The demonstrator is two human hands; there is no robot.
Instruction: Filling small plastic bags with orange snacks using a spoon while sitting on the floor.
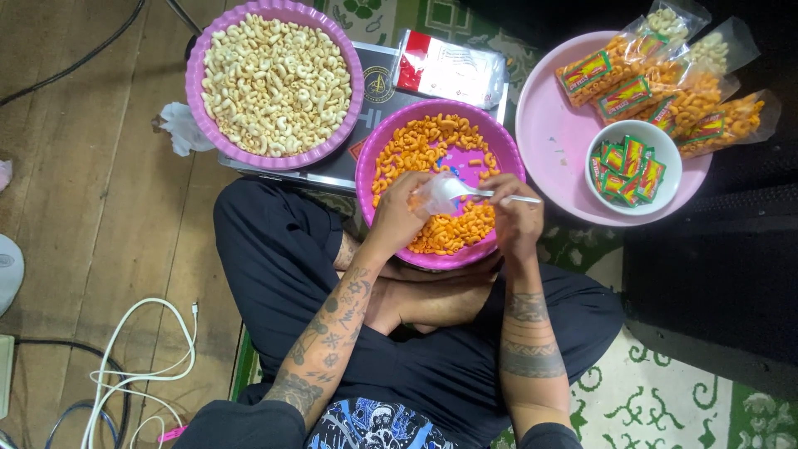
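A purple bowl (507, 158) of orange curled snacks (416, 145) rests in my lap. My left hand (399, 216) holds a small clear plastic bag (438, 193) open above the bowl. My right hand (514, 214) grips a white spoon (499, 195), its tip at the bag's mouth. Both forearms are tattooed and reach in from below.
A second purple bowl (193, 83) of pale curled snacks (274, 83) sits at the upper left on a dark box. A pink tray (553, 141) at right bears filled snack bags (665, 83) and a white bowl (665, 154) of small green-and-red packets. A stack of clear bags (449, 71) lies behind. Cables (141, 366) trail on the wooden floor.
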